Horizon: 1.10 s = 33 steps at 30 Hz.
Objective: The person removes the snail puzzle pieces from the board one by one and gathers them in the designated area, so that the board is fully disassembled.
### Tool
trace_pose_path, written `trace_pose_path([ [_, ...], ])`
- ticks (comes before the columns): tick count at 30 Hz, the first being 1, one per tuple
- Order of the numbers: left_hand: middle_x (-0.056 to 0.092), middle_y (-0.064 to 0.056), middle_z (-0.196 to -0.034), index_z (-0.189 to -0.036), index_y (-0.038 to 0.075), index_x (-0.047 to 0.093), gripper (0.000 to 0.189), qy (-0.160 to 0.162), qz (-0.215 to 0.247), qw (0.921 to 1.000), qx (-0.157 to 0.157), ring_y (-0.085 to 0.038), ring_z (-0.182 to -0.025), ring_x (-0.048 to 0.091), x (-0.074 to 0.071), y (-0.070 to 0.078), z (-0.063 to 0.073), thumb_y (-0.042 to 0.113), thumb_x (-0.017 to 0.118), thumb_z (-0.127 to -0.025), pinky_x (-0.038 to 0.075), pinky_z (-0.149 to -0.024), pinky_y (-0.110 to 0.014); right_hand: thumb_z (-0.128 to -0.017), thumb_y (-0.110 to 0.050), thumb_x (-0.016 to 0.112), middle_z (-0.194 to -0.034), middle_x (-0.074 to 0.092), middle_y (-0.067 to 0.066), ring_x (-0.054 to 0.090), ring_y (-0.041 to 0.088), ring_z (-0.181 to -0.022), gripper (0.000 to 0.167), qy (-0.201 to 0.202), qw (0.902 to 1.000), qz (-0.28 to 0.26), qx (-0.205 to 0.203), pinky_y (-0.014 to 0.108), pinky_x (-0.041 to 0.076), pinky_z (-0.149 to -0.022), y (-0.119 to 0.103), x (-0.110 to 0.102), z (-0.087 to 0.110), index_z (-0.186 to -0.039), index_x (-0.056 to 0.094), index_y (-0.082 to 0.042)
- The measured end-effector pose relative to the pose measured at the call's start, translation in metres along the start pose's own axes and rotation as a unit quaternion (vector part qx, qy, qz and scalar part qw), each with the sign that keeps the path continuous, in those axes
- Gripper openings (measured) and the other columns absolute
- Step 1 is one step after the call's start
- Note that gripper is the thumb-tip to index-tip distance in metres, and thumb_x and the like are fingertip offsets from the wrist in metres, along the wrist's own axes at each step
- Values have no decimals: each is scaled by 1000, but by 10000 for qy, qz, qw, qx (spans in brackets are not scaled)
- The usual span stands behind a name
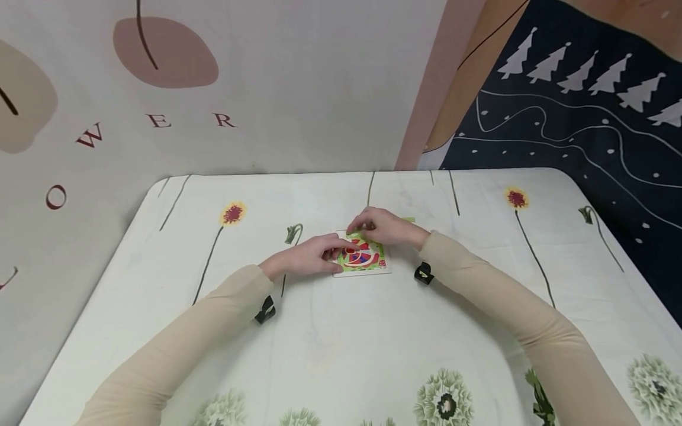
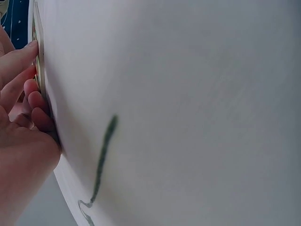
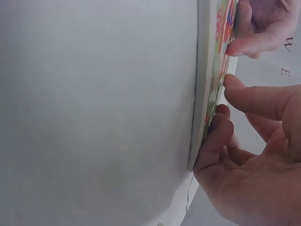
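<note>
- While the picture board [image 1: 367,258] lies flat between my hands, I'm apparently working its surface; next calls for light fingertips.
- Nearly square, no clear long axis; near edge runs side to side.
- Left hand [image 1: 311,255]: thumb and forefinger spread over it.
- Right hand [image 1: 388,227]: fingers bent at its far part; pinching, I can't tell.
- Beneath, the flowered tablecloth [image 1: 341,349].

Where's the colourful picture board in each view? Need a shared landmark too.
Head: board, just below centre, partly covered.
Left wrist: board, upper left, nearly edge-on.
Right wrist: board, right of centre, meeting the top edge.
Landmark: left hand, at the board in all three.
</note>
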<state>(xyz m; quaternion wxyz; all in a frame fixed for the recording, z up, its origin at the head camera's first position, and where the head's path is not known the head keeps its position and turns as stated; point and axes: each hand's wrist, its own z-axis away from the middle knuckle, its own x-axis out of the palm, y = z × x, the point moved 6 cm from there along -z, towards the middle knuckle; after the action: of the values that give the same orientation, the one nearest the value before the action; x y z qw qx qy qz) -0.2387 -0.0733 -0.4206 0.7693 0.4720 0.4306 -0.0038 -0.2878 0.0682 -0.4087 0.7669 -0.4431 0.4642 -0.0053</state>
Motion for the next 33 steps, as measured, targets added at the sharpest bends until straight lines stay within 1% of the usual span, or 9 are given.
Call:
trace_pose_path([
  [5, 47, -4, -90, -140, 12, 58, 51, -13, -1, 10000, -8, -15, -82, 43, 0, -1, -1, 11, 70, -90, 37, -74, -25, -89, 6, 56, -120, 59, 17, 50, 25, -104, 35, -121, 9997, 97, -174, 35, 43, -90, -1, 0, 0, -120, 69, -6],
  [11, 47, -4, -90, -139, 10, 59, 50, -23, 51, 10000, 66, -14, -82, 43, 0, 2, 0, 10, 70, -90, 37, -74, -24, -87, 9, 56, -121, 56, 17, 48, 25, -102, 37, -185, 9997, 90, -133, 36, 42, -90, 1, 2, -1, -118, 68, -8],
  [15, 47, -4, -90, -140, 10, 58, 50, -29, 35, 10000, 69, -14, -81, 43, 0, 1, 0, 10, 70, -90, 37, -74, -24, -87, 11, 55, -123, 57, 17, 49, 27, -106, 37, -208, 9996, -17, -192, 40, 42, -94, -2, 2, 0, -116, 65, -10],
  [19, 47, -4, -90, -140, 11, 58, 51, -39, -10, 10000, 52, -15, -82, 43, 0, -1, -1, 11, 70, -91, 37, -73, -24, -88, 11, 52, -126, 56, 17, 51, 29, -111, 36, -278, 9991, -186, -256, 45, 42, -99, -4, 2, 1, -116, 62, -10],
  [22, 47, -3, -90, -141, 11, 58, 51, -35, -69, 9999, 81, -15, -82, 43, 1, -1, -1, 11, 69, -91, 37, -74, -24, -90, 11, 51, -128, 55, 16, 52, 29, -114, 36, -309, 9989, -264, -234, 45, 42, -101, -3, 2, 2, -117, 62, -10],
  [25, 48, -4, -91, -141, 11, 58, 51, -39, -75, 9999, 118, -14, -82, 43, 1, 0, -1, 11, 69, -91, 37, -74, -24, -91, 10, 50, -129, 58, 15, 54, 27, -110, 36, -287, 9987, -390, -144, 41, 42, -97, -1, 1, 3, -119, 62, -10],
  [29, 47, -4, -91, -141, 11, 57, 52, -59, -58, 9999, 72, -14, -81, 43, 1, 1, -1, 12, 70, -91, 37, -73, -24, -94, 8, 47, -128, 62, 13, 54, 25, -106, 36, -243, 9978, -619, -76, 37, 42, -93, 2, 0, 4, -121, 64, -9],
  [30, 47, -4, -91, -141, 11, 57, 52, -61, -64, 9999, 54, -14, -81, 43, 1, 1, -1, 12, 70, -91, 37, -73, -24, -94, 8, 46, -128, 62, 13, 54, 26, -107, 37, -227, 9975, -662, -70, 38, 42, -94, 2, 0, 5, -121, 65, -9],
  [33, 47, -4, -91, -142, 11, 57, 53, -67, -56, 10000, 15, -14, -82, 44, 1, 0, -1, 13, 70, -91, 37, -73, -24, -96, 6, 46, -131, 63, 12, 55, 26, -115, 36, -194, 9970, -748, -29, 42, 42, -103, 4, -1, 4, -122, 67, -9],
])
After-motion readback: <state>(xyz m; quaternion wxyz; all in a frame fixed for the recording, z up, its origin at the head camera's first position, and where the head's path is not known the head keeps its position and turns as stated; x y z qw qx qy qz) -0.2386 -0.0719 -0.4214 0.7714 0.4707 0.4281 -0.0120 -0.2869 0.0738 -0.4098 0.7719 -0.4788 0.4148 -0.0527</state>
